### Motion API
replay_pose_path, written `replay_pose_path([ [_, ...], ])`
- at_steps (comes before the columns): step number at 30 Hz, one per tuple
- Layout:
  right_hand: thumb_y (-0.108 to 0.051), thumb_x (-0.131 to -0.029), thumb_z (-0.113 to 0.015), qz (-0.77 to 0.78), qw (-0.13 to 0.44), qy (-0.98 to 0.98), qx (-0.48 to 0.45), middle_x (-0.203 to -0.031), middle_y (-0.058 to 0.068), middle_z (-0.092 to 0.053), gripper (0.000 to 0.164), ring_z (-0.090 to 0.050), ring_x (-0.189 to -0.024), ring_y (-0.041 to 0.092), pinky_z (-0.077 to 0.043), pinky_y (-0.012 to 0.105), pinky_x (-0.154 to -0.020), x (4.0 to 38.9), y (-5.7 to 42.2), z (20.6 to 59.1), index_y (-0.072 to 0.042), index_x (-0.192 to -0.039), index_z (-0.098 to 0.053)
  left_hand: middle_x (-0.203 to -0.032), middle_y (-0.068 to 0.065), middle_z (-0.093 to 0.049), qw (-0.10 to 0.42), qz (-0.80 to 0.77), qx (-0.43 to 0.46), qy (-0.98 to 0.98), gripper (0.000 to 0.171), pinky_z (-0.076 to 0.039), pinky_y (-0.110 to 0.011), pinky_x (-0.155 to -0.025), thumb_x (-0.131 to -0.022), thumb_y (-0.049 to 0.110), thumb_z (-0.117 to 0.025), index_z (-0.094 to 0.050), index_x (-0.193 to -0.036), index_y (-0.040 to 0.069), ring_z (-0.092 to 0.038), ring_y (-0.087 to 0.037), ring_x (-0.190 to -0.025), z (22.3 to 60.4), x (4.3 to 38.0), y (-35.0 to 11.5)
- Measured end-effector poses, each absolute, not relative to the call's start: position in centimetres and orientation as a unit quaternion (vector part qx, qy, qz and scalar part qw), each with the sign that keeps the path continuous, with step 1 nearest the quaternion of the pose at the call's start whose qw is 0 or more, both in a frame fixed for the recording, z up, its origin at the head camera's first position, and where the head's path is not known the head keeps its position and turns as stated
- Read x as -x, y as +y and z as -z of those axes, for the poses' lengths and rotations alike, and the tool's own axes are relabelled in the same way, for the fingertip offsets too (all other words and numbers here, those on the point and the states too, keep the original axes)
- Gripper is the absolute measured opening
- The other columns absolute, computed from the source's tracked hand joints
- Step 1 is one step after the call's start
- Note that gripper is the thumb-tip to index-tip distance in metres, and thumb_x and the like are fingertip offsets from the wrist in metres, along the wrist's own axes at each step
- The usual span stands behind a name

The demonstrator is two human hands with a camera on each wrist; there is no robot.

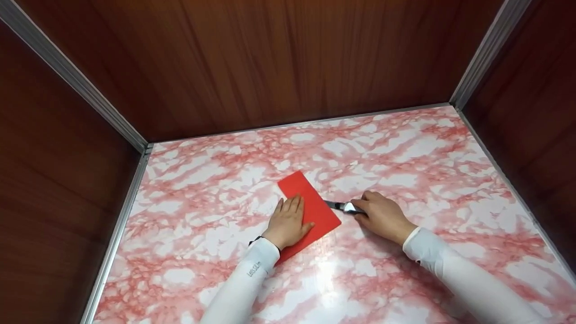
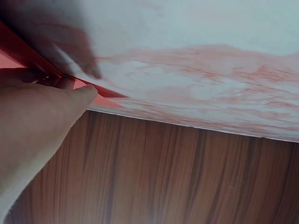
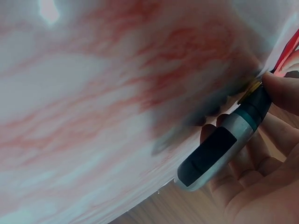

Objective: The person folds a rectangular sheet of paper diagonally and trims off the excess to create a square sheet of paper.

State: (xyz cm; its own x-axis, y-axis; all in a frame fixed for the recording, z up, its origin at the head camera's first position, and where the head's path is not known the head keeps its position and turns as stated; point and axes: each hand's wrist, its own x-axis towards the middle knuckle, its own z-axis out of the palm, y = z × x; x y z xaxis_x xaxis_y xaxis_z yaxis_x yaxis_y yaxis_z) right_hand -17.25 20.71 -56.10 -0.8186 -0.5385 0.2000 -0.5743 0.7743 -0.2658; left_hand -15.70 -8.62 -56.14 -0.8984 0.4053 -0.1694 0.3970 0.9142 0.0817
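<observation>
A folded red sheet of paper [image 1: 317,213] lies slanted on the table. My left hand [image 1: 287,222] rests on it with the fingers stretched out, pressing near its left side. In the left wrist view, layers of the red paper [image 2: 110,100] stand slightly apart by the fingertips. My right hand [image 1: 382,215] grips a knife [image 1: 351,208] by its silver and black handle. The blade points left, its tip at the paper's right edge; whether it sits between the layers I cannot tell. In the right wrist view, fingers and thumb curl round the knife's handle [image 3: 210,156].
The table [image 1: 216,175] has a red and white marbled top. Brown wood-grain panels [image 1: 288,67] stand behind it and at both sides, with metal strips [image 1: 119,121] along the corners and edges.
</observation>
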Motion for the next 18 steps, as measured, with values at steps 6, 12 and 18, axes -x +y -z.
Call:
replay_pose_path([
  [6, -0.019, -0.090, -0.080, -0.167, 0.050, -0.939, -0.297, -0.095, 0.002, -0.057, 0.036, -0.054, -0.080, 0.018, -0.047, 0.037, -0.062, 17.4, 20.1, 56.1, -0.012, -0.125, -0.073, -0.168, -0.015, -0.023, 0.098, -0.021, -0.202, 0.974, 0.082, -0.012, -0.051, -0.124, -0.106, 0.058, -0.041, -0.023, -0.162, 0.001, -0.022, -0.031, -0.153, 56.2, 15.7, -8.5],
  [12, -0.019, -0.090, -0.079, -0.162, 0.049, -0.938, -0.302, -0.095, 0.003, -0.057, 0.034, -0.054, -0.080, 0.019, -0.048, 0.038, -0.063, 17.8, 19.5, 56.1, -0.013, -0.124, -0.073, -0.167, -0.016, -0.024, 0.091, -0.024, -0.205, 0.974, 0.081, -0.014, -0.051, -0.124, -0.106, 0.057, -0.043, -0.024, -0.161, 0.000, -0.023, -0.032, -0.153, 56.1, 15.7, -8.5],
  [18, -0.019, -0.091, -0.078, -0.164, 0.046, -0.937, -0.305, -0.095, 0.003, -0.058, 0.034, -0.055, -0.081, 0.021, -0.048, 0.038, -0.062, 18.0, 19.1, 56.0, -0.014, -0.124, -0.073, -0.167, -0.016, -0.024, 0.091, -0.024, -0.206, 0.974, 0.081, -0.014, -0.051, -0.124, -0.106, 0.057, -0.042, -0.024, -0.161, 0.000, -0.024, -0.032, -0.152, 56.1, 15.7, -8.6],
])
